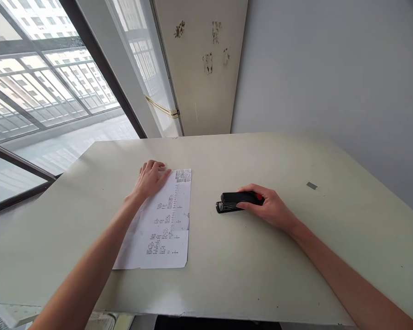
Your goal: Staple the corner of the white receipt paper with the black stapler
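Black stapler: positioned on the table, to the right of the paper and apart from it. The nose points left, toward the paper; the base extends slightly beyond the upper arm at that end.

Right hand: gripping the rear of the stapler, thumb along the near side, fingers across the far side. A red mark shows on the stapler beside the fingers.

Left hand: open, palm down, fingers slightly bent, resting at the upper left corner of the paper. The forearm covers part of the left edge. Printed text runs down the sheet, too small to read; a dense printed block occupies the top right corner.

A grey strip lies on the table, beyond the right hand and to its right.
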Demonstrator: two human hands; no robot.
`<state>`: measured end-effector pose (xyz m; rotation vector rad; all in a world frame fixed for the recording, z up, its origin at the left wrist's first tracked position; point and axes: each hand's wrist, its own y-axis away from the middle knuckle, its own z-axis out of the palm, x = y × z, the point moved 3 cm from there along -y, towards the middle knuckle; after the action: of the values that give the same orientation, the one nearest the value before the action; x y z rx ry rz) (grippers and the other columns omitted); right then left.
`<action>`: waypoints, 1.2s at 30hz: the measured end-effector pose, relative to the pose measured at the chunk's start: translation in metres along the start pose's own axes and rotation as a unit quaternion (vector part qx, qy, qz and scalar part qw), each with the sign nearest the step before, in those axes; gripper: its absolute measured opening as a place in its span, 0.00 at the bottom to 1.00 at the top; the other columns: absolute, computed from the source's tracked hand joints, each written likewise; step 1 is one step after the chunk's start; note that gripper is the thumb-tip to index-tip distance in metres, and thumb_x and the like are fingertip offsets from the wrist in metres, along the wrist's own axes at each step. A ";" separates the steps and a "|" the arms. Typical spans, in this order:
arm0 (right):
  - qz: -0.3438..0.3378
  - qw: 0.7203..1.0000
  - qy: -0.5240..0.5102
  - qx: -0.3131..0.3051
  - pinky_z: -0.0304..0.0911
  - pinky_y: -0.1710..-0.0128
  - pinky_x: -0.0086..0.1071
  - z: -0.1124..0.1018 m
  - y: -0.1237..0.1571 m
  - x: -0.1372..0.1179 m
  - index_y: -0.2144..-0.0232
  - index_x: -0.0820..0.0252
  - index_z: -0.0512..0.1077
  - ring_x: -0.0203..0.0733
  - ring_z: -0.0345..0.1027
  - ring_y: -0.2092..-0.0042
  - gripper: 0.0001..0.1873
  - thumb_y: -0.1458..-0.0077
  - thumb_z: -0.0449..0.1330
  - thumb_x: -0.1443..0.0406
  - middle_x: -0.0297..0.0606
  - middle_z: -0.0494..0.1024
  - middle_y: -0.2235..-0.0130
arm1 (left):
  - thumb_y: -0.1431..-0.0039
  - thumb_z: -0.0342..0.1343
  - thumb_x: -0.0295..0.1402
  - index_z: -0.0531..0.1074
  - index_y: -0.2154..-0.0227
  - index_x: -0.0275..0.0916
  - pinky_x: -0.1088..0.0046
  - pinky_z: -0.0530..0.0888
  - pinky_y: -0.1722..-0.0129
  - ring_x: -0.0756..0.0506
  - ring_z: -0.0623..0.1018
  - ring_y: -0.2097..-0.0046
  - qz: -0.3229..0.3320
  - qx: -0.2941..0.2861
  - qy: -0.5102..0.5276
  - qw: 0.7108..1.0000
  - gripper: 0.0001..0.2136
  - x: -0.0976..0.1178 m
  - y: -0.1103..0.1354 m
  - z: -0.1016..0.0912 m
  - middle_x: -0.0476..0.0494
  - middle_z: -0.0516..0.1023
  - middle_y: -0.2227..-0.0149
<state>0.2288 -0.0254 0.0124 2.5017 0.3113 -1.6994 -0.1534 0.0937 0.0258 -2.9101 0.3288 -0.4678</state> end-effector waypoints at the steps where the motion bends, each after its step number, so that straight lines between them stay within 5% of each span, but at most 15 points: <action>1: -0.002 1.000 0.003 0.000 0.67 0.62 0.36 -0.001 0.000 0.000 0.57 0.50 0.79 0.44 0.71 0.62 0.20 0.44 0.69 0.46 0.34 0.81 0.60 | 0.30 0.47 0.52 0.71 0.52 0.39 0.44 0.65 0.38 0.31 0.68 0.42 0.000 -0.007 -0.002 1.000 0.21 -0.004 -0.001 0.001 0.32 0.72 0.47; 8: 0.000 1.000 0.018 0.003 0.72 0.59 0.39 -0.004 0.005 0.000 0.57 0.51 0.80 0.46 0.73 0.60 0.23 0.46 0.69 0.43 0.37 0.82 0.59 | 0.32 0.51 0.53 0.67 0.66 0.43 0.54 0.67 0.42 0.38 0.70 0.51 0.049 -0.021 0.014 0.998 0.18 0.018 0.028 0.006 0.41 0.73 0.58; 14: 0.011 0.999 0.033 0.007 0.71 0.61 0.37 -0.004 0.005 0.005 0.55 0.50 0.80 0.46 0.73 0.60 0.24 0.45 0.69 0.43 0.37 0.82 0.58 | 0.26 0.45 0.48 0.68 0.64 0.43 0.54 0.66 0.42 0.40 0.74 0.56 0.054 0.010 0.027 0.998 0.16 0.043 0.049 0.008 0.43 0.77 0.61; 24: 0.008 0.999 0.037 0.015 0.73 0.60 0.39 -0.004 0.005 0.003 0.55 0.51 0.80 0.47 0.75 0.60 0.24 0.46 0.69 0.43 0.38 0.83 0.58 | 0.27 0.47 0.48 0.66 0.71 0.42 0.56 0.68 0.46 0.41 0.73 0.57 0.068 -0.012 0.066 0.995 0.19 0.053 0.047 0.014 0.44 0.75 0.65; 36: -0.001 0.999 0.045 0.019 0.74 0.58 0.40 -0.002 0.006 0.000 0.55 0.50 0.80 0.48 0.76 0.59 0.23 0.45 0.69 0.44 0.37 0.83 0.58 | 0.27 0.48 0.48 0.66 0.72 0.42 0.55 0.67 0.45 0.41 0.74 0.56 0.085 -0.036 0.125 0.988 0.20 0.099 0.041 0.035 0.44 0.77 0.64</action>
<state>0.2316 -0.0311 0.0131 2.6113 0.2922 -1.6112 -0.0577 0.0353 0.0127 -2.8599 0.6360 -0.8079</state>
